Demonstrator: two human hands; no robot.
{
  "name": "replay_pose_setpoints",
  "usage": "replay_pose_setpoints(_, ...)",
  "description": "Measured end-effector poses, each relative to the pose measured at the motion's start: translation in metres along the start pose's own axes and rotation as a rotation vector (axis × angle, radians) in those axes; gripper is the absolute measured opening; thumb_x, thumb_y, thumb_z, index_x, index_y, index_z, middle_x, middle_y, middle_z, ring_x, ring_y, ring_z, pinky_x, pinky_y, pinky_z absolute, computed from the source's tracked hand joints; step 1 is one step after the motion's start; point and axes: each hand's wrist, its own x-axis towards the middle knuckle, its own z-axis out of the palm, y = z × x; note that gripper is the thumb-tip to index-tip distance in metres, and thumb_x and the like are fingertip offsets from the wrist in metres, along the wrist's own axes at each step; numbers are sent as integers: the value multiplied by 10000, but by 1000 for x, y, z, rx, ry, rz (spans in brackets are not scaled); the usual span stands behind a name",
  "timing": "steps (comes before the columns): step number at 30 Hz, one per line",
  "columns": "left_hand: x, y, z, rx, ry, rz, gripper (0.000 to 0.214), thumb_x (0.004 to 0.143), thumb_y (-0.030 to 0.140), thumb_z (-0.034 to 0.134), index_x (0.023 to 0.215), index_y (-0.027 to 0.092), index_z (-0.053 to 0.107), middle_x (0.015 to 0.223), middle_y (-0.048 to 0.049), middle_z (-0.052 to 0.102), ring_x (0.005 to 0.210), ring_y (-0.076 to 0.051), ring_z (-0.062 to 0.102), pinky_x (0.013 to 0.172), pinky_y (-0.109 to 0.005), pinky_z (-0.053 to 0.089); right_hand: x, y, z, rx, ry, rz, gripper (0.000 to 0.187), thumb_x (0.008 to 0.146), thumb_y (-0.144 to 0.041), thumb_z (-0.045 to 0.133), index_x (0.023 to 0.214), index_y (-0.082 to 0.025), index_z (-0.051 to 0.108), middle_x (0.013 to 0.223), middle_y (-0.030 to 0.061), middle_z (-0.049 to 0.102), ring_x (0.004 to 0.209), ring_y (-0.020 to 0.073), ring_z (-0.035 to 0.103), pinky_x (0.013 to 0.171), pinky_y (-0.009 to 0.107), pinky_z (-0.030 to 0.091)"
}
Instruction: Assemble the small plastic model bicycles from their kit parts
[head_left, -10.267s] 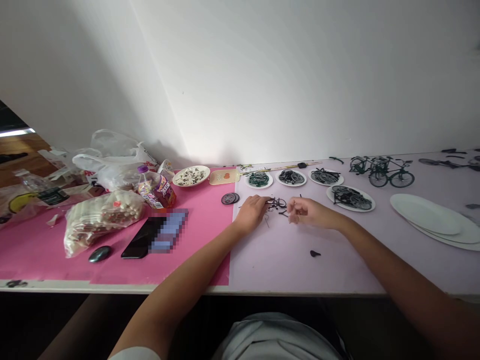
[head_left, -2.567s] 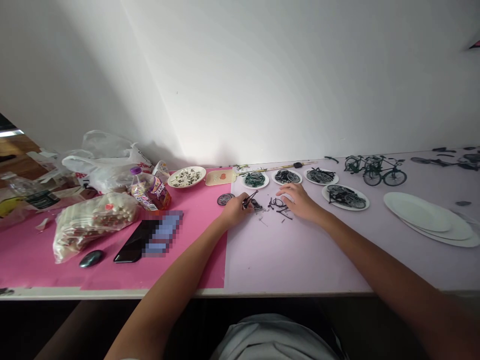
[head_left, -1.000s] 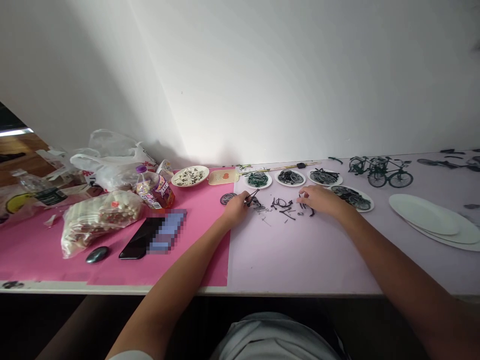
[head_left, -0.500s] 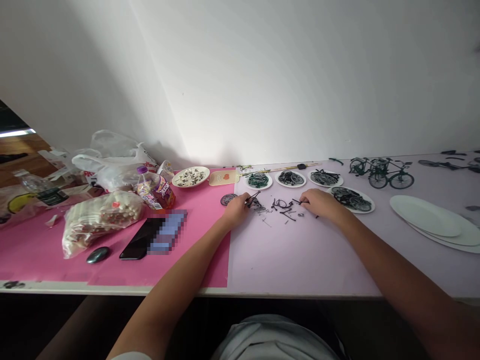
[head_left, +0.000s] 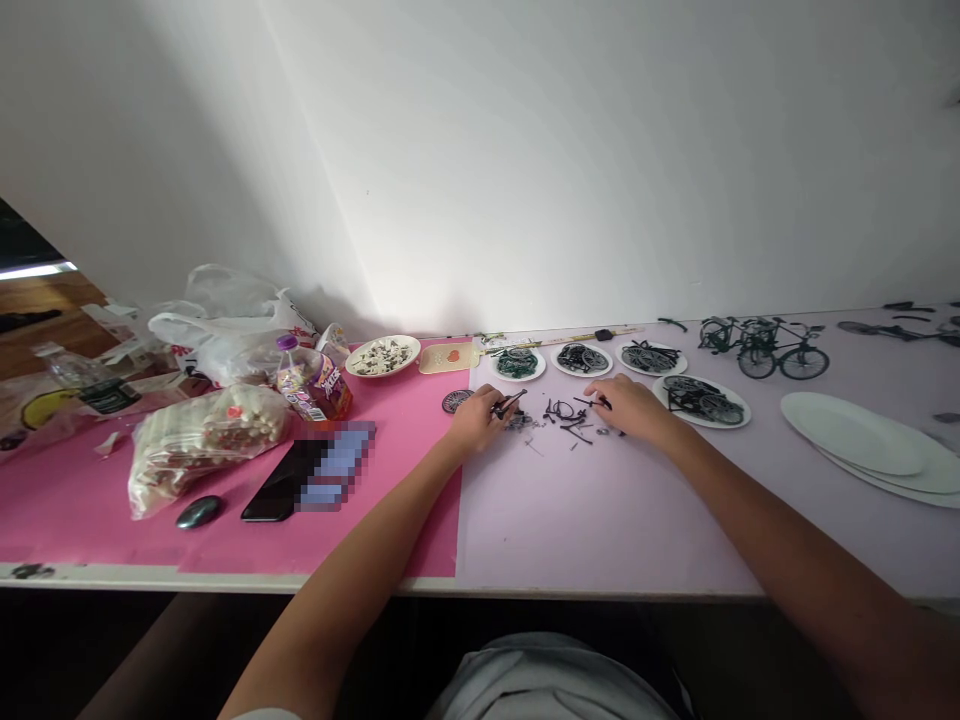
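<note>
My left hand (head_left: 477,420) is closed on a thin dark model bicycle part (head_left: 510,402), whose exact kind is too small to tell. A spoked toy wheel (head_left: 454,401) lies just beyond its wrist side. My right hand (head_left: 626,405) pinches a thin black rod-like part (head_left: 583,400) between thumb and finger, above the surface. Between the two hands is a scatter of small black bicycle parts (head_left: 574,430), with tiny grey bits (head_left: 529,424) nearer the left hand.
Small plates (head_left: 517,376) of sorted parts line the wall, and another parts plate (head_left: 739,415) sits beside my right arm. Assembled model bicycles (head_left: 784,355) stand behind stacked white plates (head_left: 847,440). To the left are a phone (head_left: 277,485), a drink bottle (head_left: 330,390) and a plastic bag of sticks (head_left: 199,440).
My right hand has shifted slightly left with the rod-like part. The part in my left hand has tilted from steeply upright to flatter, pointing right.
</note>
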Motion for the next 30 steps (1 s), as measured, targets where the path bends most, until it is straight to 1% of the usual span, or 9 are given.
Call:
replay_pose_setpoints(3,1,-3,1,-43,20,18,431,1021,480,475,766,188,664,917,-71,653,776,-181,608,710,-288,446,3,-1,1,15,53,-70,240,919,-243,562,1035,-216,771,1022,119,741,1034,318,644,850,394,494)
replay_pose_setpoints(6,2,-4,4,-169,42,-10,441,1011,493,494,774,181,697,851,-65,680,759,-180,617,723,-290,459,7,-4,0,50,135,-116,223,942,-297,561,941,-214,768,976,112,748,1073,340,619,927,460,486)
replay_pose_setpoints(8,2,-3,5,-296,27,-66,454,1000,531,505,804,171,701,765,-52,685,698,-167,607,690,-283,462,8,-8,0,133,186,-125,240,961,-335,560,968,-210,765,1002,107,754,1081,330,624,961,477,489)
replay_pose_setpoints(10,2,-1,6,-448,-10,-137,435,969,568,555,867,163,677,701,-35,683,596,-141,569,613,-269,453,6,-13,1,259,203,-126,261,973,-361,565,1048,-211,766,1072,105,759,1099,313,639,961,461,508)
replay_pose_setpoints(14,2,5,6,-697,-64,-193,448,885,612,676,932,174,590,694,-26,695,504,-105,530,519,-240,437,0,-30,4,498,129,-88,351,988,-417,569,1230,-233,745,1218,109,743,1074,278,686,919,417,554)
replay_pose_setpoints(17,1,9,5,-763,-87,-175,482,867,641,691,898,176,568,687,-31,688,501,-98,527,508,-234,439,-5,-43,8,595,63,-66,359,996,-402,559,1257,-236,743,1276,108,733,1116,272,685,915,395,565)
replay_pose_setpoints(20,0,11,4,-777,-146,-151,524,858,673,687,906,159,598,692,-41,690,490,-91,506,496,-235,435,-9,-54,11,654,5,-93,366,1013,-393,523,1257,-231,743,1222,98,751,1021,248,704,860,379,574)
replay_pose_setpoints(24,-1,11,5,-773,-184,-108,551,856,687,682,892,140,632,713,-53,705,474,-73,463,478,-226,382,-11,-61,15,735,-17,-81,388,1004,-432,540,1249,-207,740,1118,94,767,900,224,699,784,347,568)
replay_pose_setpoints(30,-1,10,6,-787,-175,-101,541,856,677,683,868,139,631,715,-52,705,470,-68,436,479,-232,342,-10,-60,19,809,-25,-58,386,993,-454,552,1215,-202,743,1039,90,770,903,236,696,781,348,553)
